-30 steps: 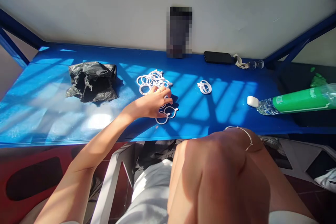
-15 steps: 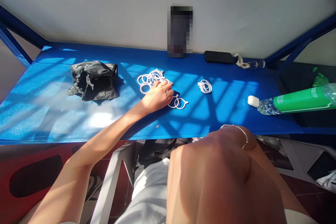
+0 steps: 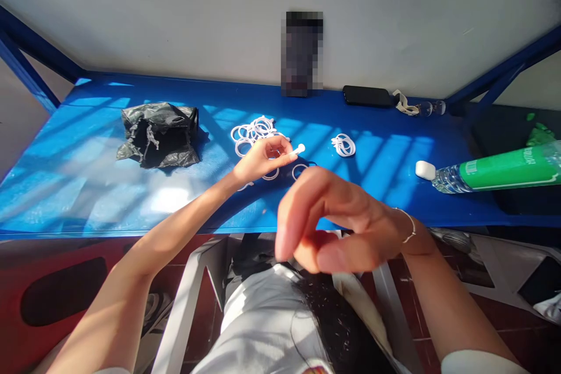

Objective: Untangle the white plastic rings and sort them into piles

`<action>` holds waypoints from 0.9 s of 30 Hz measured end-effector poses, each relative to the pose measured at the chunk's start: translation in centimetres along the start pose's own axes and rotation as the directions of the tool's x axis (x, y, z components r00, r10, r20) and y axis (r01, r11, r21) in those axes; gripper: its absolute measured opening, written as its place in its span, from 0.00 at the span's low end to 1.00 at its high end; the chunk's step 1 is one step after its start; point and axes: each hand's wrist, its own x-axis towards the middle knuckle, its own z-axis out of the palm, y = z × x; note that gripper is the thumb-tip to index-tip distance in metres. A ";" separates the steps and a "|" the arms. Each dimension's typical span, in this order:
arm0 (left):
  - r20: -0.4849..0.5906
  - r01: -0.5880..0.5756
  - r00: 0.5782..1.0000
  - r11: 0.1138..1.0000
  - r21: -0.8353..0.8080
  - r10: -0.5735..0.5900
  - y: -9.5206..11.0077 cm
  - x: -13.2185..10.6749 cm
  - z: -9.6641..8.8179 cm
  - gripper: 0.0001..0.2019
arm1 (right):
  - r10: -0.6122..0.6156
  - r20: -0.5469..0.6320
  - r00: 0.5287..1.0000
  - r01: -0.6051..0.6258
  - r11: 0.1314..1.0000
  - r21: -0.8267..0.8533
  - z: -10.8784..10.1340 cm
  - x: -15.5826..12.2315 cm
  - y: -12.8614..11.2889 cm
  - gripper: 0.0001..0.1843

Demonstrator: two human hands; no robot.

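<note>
My left hand [image 3: 262,162] is over the blue table [image 3: 87,187], pinching a white plastic ring [image 3: 298,150] lifted a little above the surface. A pile of white rings [image 3: 253,130] lies just behind that hand, and loose rings [image 3: 300,170] lie beside it. A small bunch of rings [image 3: 342,144] sits further right. My right hand [image 3: 337,223] hangs close to the camera in front of the table edge, fingers loosely curled and apart, with nothing in it. A thin bracelet is on its wrist.
A crumpled black plastic bag [image 3: 158,134] lies at the left. A blurred dark object [image 3: 303,52] leans on the wall; a black case [image 3: 366,96] lies beside it. A green-labelled water bottle [image 3: 491,170] lies on its side at the right. White chair parts show below.
My left hand has gone from pressing on the rings to lifting one in a pinch. My right hand has dropped away from the camera and now shows its fingers.
</note>
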 end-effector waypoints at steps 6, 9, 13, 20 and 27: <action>0.074 0.067 0.996 0.991 -0.112 -0.059 0.0 0.0 0.0 0.23 | 0.013 -0.580 0.814 -0.211 0.938 -0.276 -5.6 0.6 8.1 0.08; 0.090 0.096 0.992 0.992 -0.078 -0.089 0.3 -0.1 0.2 0.23 | 0.134 -0.612 0.779 -0.315 0.928 -0.198 -7.5 -0.6 10.4 0.11; 0.135 0.139 0.982 0.988 -0.066 -0.129 0.5 -0.2 0.4 0.25 | 0.370 -0.381 0.847 -0.382 0.923 0.047 -7.6 -1.4 11.2 0.19; 0.290 0.229 0.939 0.966 -0.117 -0.187 0.3 -0.8 0.8 0.26 | 0.409 -0.280 0.869 -0.314 0.891 0.326 -5.8 -1.6 11.7 0.21; 0.306 0.218 0.935 0.972 -0.091 -0.181 1.0 -1.1 1.5 0.27 | 0.406 -0.218 0.888 -0.269 0.841 0.470 -4.9 -1.4 11.8 0.22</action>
